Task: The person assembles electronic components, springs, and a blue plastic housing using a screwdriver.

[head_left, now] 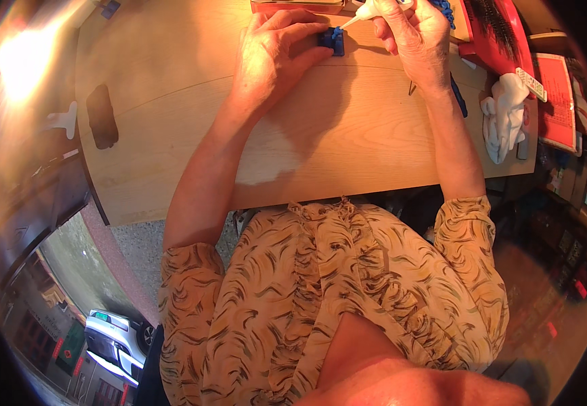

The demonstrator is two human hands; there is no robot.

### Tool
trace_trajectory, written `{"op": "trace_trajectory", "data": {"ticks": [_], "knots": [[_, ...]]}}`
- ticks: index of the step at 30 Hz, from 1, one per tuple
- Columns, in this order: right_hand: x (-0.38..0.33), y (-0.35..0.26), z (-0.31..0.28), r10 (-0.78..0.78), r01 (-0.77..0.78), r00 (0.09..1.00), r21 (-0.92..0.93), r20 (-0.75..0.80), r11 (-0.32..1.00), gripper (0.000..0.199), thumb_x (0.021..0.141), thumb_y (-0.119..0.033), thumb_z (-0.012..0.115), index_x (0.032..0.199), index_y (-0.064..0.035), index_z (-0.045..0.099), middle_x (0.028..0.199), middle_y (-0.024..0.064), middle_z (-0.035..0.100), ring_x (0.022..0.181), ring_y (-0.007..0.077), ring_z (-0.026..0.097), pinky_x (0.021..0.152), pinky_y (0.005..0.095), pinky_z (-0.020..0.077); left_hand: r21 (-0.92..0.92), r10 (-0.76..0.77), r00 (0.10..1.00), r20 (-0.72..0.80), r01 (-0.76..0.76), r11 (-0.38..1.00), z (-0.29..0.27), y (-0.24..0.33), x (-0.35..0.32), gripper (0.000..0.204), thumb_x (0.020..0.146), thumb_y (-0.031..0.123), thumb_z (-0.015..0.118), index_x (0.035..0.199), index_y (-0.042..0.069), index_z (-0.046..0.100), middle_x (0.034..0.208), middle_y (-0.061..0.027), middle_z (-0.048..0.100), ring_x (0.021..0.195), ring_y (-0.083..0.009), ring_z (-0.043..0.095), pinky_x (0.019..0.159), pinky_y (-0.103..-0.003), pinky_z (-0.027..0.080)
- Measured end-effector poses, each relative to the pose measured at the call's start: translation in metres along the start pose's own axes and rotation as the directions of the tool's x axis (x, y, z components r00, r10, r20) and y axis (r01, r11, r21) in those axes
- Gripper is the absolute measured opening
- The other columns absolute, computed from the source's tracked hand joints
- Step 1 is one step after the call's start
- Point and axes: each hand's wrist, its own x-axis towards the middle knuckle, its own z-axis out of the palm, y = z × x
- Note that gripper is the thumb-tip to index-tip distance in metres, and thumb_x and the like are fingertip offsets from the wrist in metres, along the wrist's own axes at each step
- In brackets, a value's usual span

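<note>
At the far side of the wooden table [368, 145], my left hand [269, 61] rests with its thumb and fingertips closed against a small blue block [334, 46]. A lighter blue bit shows on top of the block. From the right, my right hand [420, 47] grips a white squeeze bottle [374, 9] with a thin pointed nozzle. The nozzle slants down to the left, and its tip is at or just above the block's top; whether it touches, I cannot tell. The upper frame edge cuts off part of the bottle.
Beyond my left hand is a box edge [297, 7]. A red tray [520, 47] with dark bristly strands, blue pieces [444, 10], a crumpled white cloth [503, 122] and a dark blue stick [458, 98] lie at right. A dark oblong patch [102, 116] marks the table's left.
</note>
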Motion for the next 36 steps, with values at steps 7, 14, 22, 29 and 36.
{"op": "trace_trajectory", "data": {"ticks": [7, 14, 22, 29, 36], "knots": [[-0.002, -0.008, -0.001, -0.191, 0.19, 0.982, -0.121, 0.004, 0.974, 0.019, 0.101, -0.022, 0.06, 0.095, -0.0039, 0.062, 0.079, 0.0013, 0.065, 0.065, 0.0074, 0.058, 0.056, 0.0219, 0.0458, 0.014, -0.015, 1.0, 0.0, 0.015, 1.0, -0.005, 0.014, 0.002, 0.038, 0.083, 0.026, 0.08, 0.118, 0.014, 0.076, 0.128, -0.0037, 0.066, 0.124, -0.0269, 0.057, 0.108, -0.041, 0.046], [-0.007, -0.011, 0.0, -0.22, 0.221, 0.975, -0.038, 0.027, 0.975, 0.018, 0.098, -0.017, 0.067, 0.099, -0.001, 0.058, 0.085, 0.0046, 0.062, 0.074, 0.0118, 0.063, 0.068, 0.0261, 0.0528, -0.01, -0.052, 0.998, 0.019, 0.052, 0.999, -0.004, 0.015, 0.002, 0.038, 0.083, 0.026, 0.079, 0.119, 0.014, 0.075, 0.128, -0.0036, 0.065, 0.123, -0.0269, 0.057, 0.107, -0.04, 0.046], [-0.007, -0.009, 0.002, -0.276, 0.276, 0.961, -0.023, 0.015, 0.961, 0.017, 0.099, -0.017, 0.066, 0.099, -0.0012, 0.059, 0.083, 0.0024, 0.063, 0.072, 0.01, 0.063, 0.067, 0.0243, 0.0523, -0.005, -0.035, 0.999, 0.009, 0.035, 0.999, -0.004, 0.016, 0.001, 0.038, 0.082, 0.026, 0.08, 0.118, 0.013, 0.075, 0.127, -0.0027, 0.066, 0.122, -0.0257, 0.058, 0.106, -0.039, 0.047], [0.009, 0.019, 0.01, -0.43, 0.413, 0.892, 0.636, -0.139, 0.652, 0.022, 0.102, -0.026, 0.06, 0.091, -0.0073, 0.064, 0.072, -0.0024, 0.061, 0.055, 0.0022, 0.05, 0.047, 0.0186, 0.0388, -0.02, -0.026, 1.0, 0.017, 0.026, 0.999, -0.004, 0.018, 0.004, 0.038, 0.082, 0.025, 0.08, 0.118, 0.014, 0.076, 0.128, -0.0028, 0.066, 0.122, -0.0257, 0.058, 0.106, -0.04, 0.047], [-0.01, -0.008, -0.002, 0.001, -0.002, 0.998, -0.015, -0.07, 1.0, 0.024, 0.101, -0.029, 0.062, 0.092, -0.0076, 0.064, 0.069, -0.0037, 0.058, 0.054, 0.0029, 0.05, 0.048, 0.0194, 0.0395, -0.022, -0.041, 0.999, 0.008, 0.042, 0.999, -0.002, 0.016, 0.004, 0.038, 0.082, 0.025, 0.081, 0.118, 0.015, 0.076, 0.127, -0.0028, 0.066, 0.121, -0.0264, 0.059, 0.105, -0.04, 0.048]]}}
